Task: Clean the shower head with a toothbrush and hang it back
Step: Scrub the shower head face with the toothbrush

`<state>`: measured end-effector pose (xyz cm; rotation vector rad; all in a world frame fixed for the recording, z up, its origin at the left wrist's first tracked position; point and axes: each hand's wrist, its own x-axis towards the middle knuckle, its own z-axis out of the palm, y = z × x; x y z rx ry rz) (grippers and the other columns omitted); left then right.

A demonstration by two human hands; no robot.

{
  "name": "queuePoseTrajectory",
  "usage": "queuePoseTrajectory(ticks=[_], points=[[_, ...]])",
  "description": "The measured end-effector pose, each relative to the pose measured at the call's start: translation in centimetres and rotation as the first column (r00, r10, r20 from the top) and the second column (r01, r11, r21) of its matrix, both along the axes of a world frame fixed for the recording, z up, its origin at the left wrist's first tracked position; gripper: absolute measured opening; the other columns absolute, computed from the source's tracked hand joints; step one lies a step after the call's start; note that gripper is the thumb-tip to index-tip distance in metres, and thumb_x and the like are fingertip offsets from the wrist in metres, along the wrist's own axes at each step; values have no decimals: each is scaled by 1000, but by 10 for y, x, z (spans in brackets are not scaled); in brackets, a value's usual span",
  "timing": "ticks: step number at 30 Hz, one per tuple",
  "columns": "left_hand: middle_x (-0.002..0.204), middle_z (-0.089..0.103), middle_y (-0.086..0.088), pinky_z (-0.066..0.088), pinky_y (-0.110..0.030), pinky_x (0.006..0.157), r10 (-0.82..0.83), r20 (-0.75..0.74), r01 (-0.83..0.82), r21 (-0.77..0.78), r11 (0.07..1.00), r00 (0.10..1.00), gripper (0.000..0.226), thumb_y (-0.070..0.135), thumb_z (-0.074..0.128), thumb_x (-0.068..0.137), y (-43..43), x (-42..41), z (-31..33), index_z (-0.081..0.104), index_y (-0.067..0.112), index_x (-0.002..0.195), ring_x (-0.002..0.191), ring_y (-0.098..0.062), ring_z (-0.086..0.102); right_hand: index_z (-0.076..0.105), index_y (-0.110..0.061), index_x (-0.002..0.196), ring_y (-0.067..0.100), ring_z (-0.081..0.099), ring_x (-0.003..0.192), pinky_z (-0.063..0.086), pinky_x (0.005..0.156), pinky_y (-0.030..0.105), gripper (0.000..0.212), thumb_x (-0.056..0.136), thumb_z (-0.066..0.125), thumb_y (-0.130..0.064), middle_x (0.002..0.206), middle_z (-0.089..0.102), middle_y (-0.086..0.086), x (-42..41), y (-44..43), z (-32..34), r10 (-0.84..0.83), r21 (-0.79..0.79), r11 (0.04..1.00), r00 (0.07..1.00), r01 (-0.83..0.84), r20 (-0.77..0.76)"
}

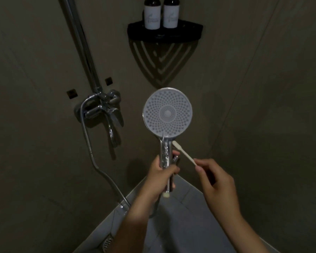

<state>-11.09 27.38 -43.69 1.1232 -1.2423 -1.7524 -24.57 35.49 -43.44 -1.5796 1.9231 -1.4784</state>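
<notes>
1. Left hand point(161, 172): my fingers and thumb wrap the chrome handle point(165, 150) of the shower head, low on the stem, in a full closed hold.
2. Shower head point(167, 112): it stands directly above my left grip with its long axis upright. The round nozzle face is turned toward me and the handle end points down, out below my fist.
3. Right hand point(217, 181): my fingertips pinch the tail end of the toothbrush in a narrow grip, the other fingers loosely curled.
4. Toothbrush point(184, 153): its long axis slants up and to the left from my right pinch. The bristle end point(175, 143) lies just beside the neck, right of the handle and just under the lower rim of the face. I cannot tell whether it touches the chrome, nor which way the bristles face.
5. Governing relation: the nozzle face lies above the bristle end and slightly left of it, nearly along the line the brush points. I judge that a short push up from the right pinch brings the bristles onto the nozzles, while the left grip only has to hold steady.
6. Hose point(91, 152): it runs from below my left grip out to the left and up to the mixer tap point(102, 108).
7. Rail point(80, 42): it rises up and to the left, well apart from both grips. No holder is in view, and hanging is not yet due.
8. Corner shelf point(164, 31): it sits high above the shower head and carries two bottles point(152, 13).
</notes>
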Motion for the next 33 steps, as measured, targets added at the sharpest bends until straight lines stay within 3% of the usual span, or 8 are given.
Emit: queuePoseTrajectory(ticks=[4, 8, 12, 16, 19, 27, 30, 33], points=[[73, 53, 2, 41, -23, 38, -20, 32, 20, -26, 999, 999, 40, -5, 56, 80, 4, -2, -6, 61, 25, 106, 42, -10, 45, 66, -25, 96, 1, 64, 82, 50, 68, 24, 12, 88, 58, -22, 95, 70, -14, 5, -23, 12, -100, -103, 990, 993, 93, -70], [70, 53, 2, 40, -22, 37, -8, 56, 9, -2, 1000, 998, 40, -6, 55, 79, 7, -6, -8, 59, 27, 102, 37, -8, 46, 65, -28, 94, 8, 67, 78, 53, 61, 33, 11, 88, 61, -20, 93, 70, -14, 14, -29, 10, -68, -18, 998, 984, 66, -168], [67, 50, -3, 39, -22, 37, 12, 107, -11, -6, 1000, 994, 41, -5, 54, 78, 5, -5, -12, 60, 29, 100, 36, -12, 43, 65, -27, 90, 9, 66, 77, 54, 64, 35, 10, 88, 62, -18, 90, 70, -13, 10, -35, 14, -96, -42, 995, 990, 92, -101], [73, 56, -3, 39, -22, 36, 30, 86, -29, -19, 999, 996, 36, -8, 53, 79, 5, -9, -13, 56, 24, 97, 36, -11, 46, 64, -27, 93, 9, 66, 80, 54, 66, 37, 8, 89, 59, -23, 90, 70, -13, 18, -39, 15, 26, 57, 998, 992, -19, -124], [70, 54, -1, 40, -23, 39, 40, 114, -39, -13, 999, 993, 41, -6, 53, 78, 3, -8, -15, 59, 29, 99, 37, -11, 44, 63, -28, 90, 8, 65, 77, 54, 66, 38, 9, 90, 60, -19, 85, 70, -12, 11, -47, 18, -40, -26, 999, 998, 39, -42], [76, 56, -5, 40, -22, 38, 18, 135, -21, 19, 1000, 991, 40, -3, 54, 78, 3, -7, -19, 58, 31, 98, 37, -13, 45, 63, -25, 91, 17, 67, 78, 54, 64, 44, 6, 90, 58, -21, 87, 71, -7, 0, -72, 35, -36, -29, 999, 997, 34, -74], [74, 55, -1, 39, -22, 37, 16, 102, -19, 35, 999, 995, 36, -5, 54, 80, 2, -8, -18, 56, 27, 97, 35, -12, 45, 65, -23, 91, 18, 66, 75, 54, 62, 43, 5, 89, 61, -21, 86, 71, -5, 3, -74, 37, 49, 35, 998, 984, -44, -169], [76, 55, 0, 40, -22, 38, 19, 115, -23, 28, 999, 993, 40, -5, 54, 78, 0, -8, -20, 59, 28, 100, 37, -11, 44, 65, -21, 93, 15, 66, 75, 54, 63, 45, 6, 90, 59, -20, 86, 70, -6, -8, -77, 39, -22, -38, 999, 995, 19, -94]])
